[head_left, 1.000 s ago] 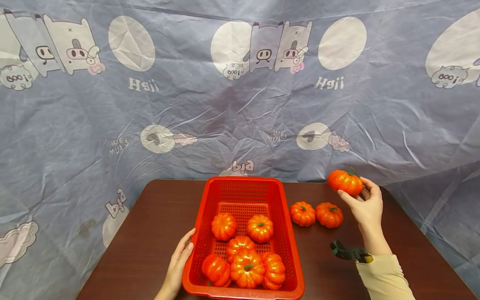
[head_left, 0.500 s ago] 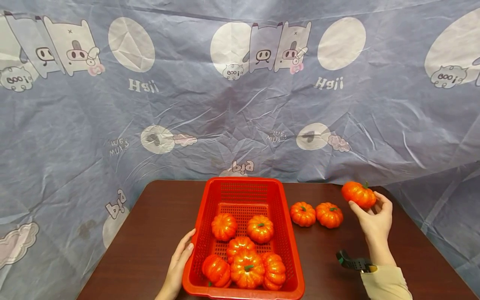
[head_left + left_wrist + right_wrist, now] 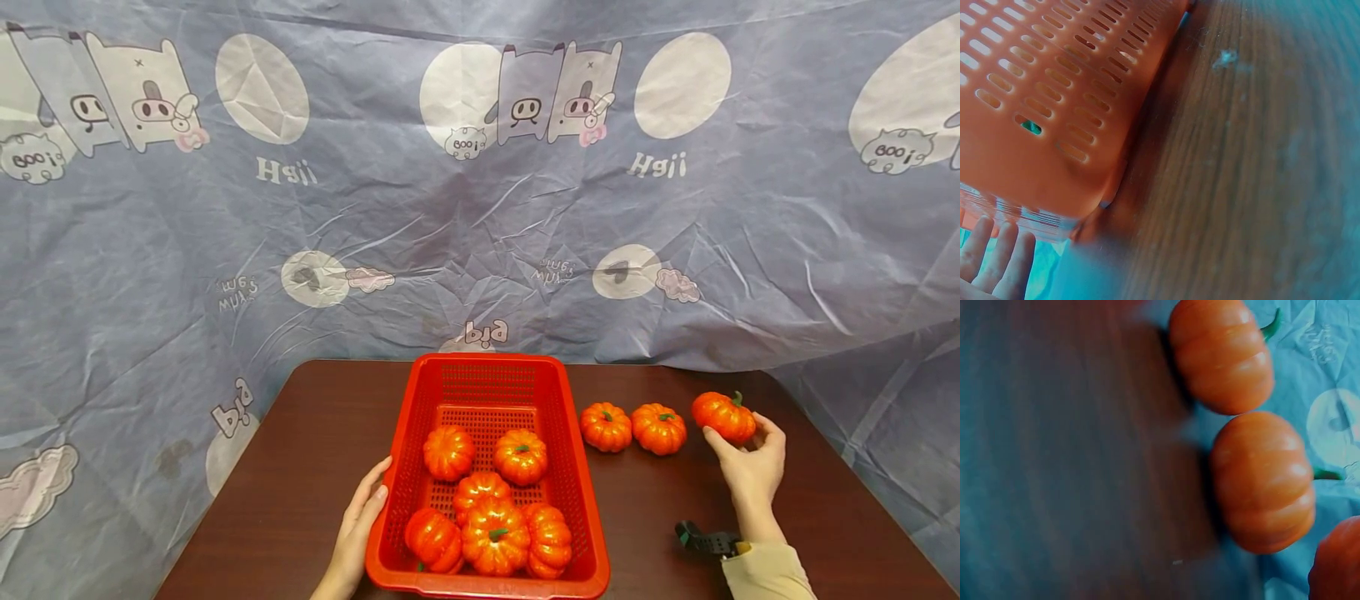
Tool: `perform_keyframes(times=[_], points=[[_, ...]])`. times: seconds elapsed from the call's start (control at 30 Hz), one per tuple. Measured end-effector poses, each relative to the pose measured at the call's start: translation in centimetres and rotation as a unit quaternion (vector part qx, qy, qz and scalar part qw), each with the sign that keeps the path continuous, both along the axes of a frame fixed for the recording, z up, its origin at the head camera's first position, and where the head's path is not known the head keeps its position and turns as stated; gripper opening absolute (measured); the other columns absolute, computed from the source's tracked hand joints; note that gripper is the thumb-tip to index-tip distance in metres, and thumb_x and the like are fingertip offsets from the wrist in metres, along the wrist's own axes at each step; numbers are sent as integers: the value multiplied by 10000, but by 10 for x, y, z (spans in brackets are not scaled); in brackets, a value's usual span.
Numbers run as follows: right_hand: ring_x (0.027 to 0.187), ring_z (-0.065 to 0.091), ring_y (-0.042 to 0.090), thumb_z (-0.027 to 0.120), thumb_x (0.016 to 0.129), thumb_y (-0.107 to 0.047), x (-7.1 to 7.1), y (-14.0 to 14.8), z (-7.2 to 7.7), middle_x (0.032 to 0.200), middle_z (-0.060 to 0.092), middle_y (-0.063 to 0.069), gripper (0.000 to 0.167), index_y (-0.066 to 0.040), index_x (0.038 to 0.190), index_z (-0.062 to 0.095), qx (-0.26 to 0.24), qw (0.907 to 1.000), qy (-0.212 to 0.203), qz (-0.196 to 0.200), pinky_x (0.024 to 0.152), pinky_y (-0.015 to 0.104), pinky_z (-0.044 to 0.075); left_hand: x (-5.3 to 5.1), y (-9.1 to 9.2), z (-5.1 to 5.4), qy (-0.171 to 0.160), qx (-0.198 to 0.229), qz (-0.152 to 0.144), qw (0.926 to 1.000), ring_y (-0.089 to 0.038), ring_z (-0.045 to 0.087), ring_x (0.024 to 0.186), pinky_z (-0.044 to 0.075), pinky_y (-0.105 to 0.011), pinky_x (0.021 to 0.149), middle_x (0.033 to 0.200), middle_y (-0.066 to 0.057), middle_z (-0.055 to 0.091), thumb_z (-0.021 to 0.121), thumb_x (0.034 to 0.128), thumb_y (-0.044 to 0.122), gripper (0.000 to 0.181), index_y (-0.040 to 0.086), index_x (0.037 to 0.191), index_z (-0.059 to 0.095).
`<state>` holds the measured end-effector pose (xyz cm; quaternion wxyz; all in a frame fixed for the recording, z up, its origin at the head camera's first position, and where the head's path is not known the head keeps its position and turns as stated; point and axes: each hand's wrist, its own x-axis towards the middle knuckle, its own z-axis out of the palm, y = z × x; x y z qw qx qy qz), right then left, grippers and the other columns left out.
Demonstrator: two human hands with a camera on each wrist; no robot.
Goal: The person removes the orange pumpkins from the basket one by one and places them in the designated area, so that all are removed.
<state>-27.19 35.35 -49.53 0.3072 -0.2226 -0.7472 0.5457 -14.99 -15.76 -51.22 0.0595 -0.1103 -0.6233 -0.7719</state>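
My right hand (image 3: 753,471) pinches a small orange pumpkin (image 3: 723,417) with a green stem between thumb and fingers, at the right of the table. Just left of it two more pumpkins (image 3: 606,427) (image 3: 659,429) sit side by side; the right wrist view shows this pair large, with part of a third pumpkin (image 3: 1337,565) at the lower right. The red basket (image 3: 588,500) holds several pumpkins, some stacked at its near end. My left hand (image 3: 351,533) rests with extended fingers against the basket's left side; its fingers (image 3: 1002,256) also show in the left wrist view.
The dark brown table (image 3: 292,483) extends on both sides of the basket. A grey-blue printed cloth (image 3: 420,217) hangs behind it. A black wrist camera (image 3: 705,540) sticks out to the left from my right wrist.
My right hand has moved slightly right and down toward the tabletop, carrying its pumpkin to the right of the pair. The left hand and basket have stayed in place.
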Motion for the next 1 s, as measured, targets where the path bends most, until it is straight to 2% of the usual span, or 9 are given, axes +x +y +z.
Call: perform_keyframes(times=[0.1, 0.2, 0.33, 0.5, 0.73, 0.87, 1.0], points=[[1116, 439, 267, 788, 741, -230, 2, -3, -3, 1285, 423, 113, 776, -74, 1374, 366, 134, 9996, -223, -110, 900, 211, 380, 0, 0, 0, -6, -13, 28, 10000, -266, 502, 1160, 475, -340, 896, 1376, -275, 350, 341, 1031, 177, 436, 64, 1449, 288], [1122, 423, 313, 776, 745, -182, 2, -4, -9, 1291, 406, 150, 772, -37, 1374, 354, 244, 9989, -353, -179, 935, 280, 361, 0, 0, -1, -24, -16, 22, 10000, -272, 503, 1160, 478, -347, 893, 1375, -276, 350, 339, 1032, 179, 435, 68, 1449, 288], [1122, 419, 329, 770, 736, -141, 1, -3, -19, 1280, 405, 185, 754, -8, 1357, 365, 424, 9980, -393, -246, 939, 320, 334, 0, 0, -1, -9, 1, -12, 10000, -264, 500, 1165, 475, -346, 897, 1382, -276, 342, 337, 1033, 181, 438, 64, 1452, 281], [1158, 386, 362, 755, 740, -131, 0, -3, -28, 1294, 366, 218, 753, 5, 1356, 345, 469, 9977, -462, -148, 969, 419, 300, -1, -1, -2, 121, 47, -64, 9999, -249, 495, 1173, 469, -333, 906, 1389, -287, 330, 326, 1034, 165, 441, 43, 1453, 268], [1155, 372, 342, 769, 740, -133, -3, -2, -35, 1312, 320, 204, 790, -21, 1375, 313, 512, 9974, -500, -46, 924, 339, 311, -2, 0, -2, 159, 44, -96, 9998, -241, 488, 1184, 463, -323, 914, 1396, -285, 323, 324, 1035, 164, 442, 43, 1455, 264], [1184, 365, 353, 763, 759, -157, -4, -2, -34, 1339, 320, 202, 800, -28, 1396, 296, 417, 9978, -503, 58, 994, 358, 336, -2, -1, -2, 181, 50, -102, 9998, -245, 496, 1174, 468, -328, 909, 1378, -294, 333, 323, 1035, 165, 445, 40, 1458, 257], [1231, 358, 343, 746, 784, -135, -6, -2, -32, 1369, 339, 190, 787, -22, 1409, 282, 67, 9991, -359, 221, 1055, 404, 317, -2, -1, -2, 131, 39, -67, 9999, -247, 501, 1166, 471, -328, 904, 1368, -297, 339, 328, 1035, 169, 446, 42, 1456, 262]])
